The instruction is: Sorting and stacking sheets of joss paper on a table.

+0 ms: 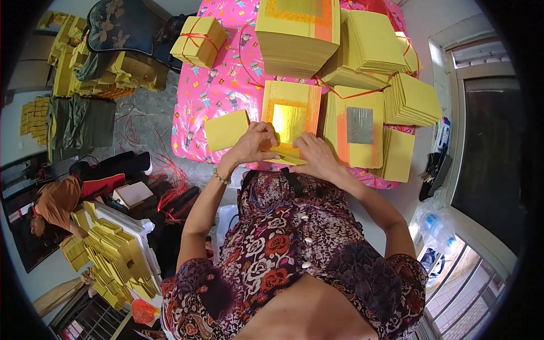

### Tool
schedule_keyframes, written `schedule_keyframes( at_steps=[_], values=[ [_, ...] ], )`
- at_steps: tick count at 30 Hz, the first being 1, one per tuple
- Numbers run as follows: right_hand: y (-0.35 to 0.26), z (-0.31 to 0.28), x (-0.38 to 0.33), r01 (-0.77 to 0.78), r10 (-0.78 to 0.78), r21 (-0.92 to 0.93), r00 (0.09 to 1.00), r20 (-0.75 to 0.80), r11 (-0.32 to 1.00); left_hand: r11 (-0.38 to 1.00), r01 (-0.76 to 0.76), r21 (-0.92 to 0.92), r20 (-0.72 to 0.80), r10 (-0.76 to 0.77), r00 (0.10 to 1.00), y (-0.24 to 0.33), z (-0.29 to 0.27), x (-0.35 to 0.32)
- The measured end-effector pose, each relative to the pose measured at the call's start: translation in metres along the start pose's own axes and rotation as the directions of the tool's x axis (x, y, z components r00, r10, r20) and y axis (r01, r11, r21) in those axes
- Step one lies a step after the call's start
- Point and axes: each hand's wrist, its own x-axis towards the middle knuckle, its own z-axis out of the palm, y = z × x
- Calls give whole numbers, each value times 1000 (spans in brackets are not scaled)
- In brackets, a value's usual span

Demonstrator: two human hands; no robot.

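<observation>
Taking the gold-foil sheet stack (290, 116) on the pink tabletop (209, 90) as the landmark: a plain yellow sheet (226, 130) lies just left of it. Below it, the left hand (253, 144) is closed, pinching a folded yellow sheet (285, 156) at the stack's near edge; the right hand (316, 157) presses the same sheet, fingers curled. Right of the landmark lies a silver-foil sheet stack (357, 129).

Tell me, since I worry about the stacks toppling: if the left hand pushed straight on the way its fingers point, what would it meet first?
Probably the folded yellow sheet that the left hand pinches, then the gold-foil paper stack just beyond on the pink table cover; depth is unclear.
</observation>
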Motion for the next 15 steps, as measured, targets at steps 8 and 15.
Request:
schedule_keyframes(
  at_steps=[8,15],
  values=[
    [4,24,-7,325,-326,-42,920,-215,945,1000,4,-30,12,-4,1000,-8,2,4],
    [3,26,-7,340,-375,-169,889,-261,925,999,22,-24,29,-21,999,-4,1,3]
  ],
)
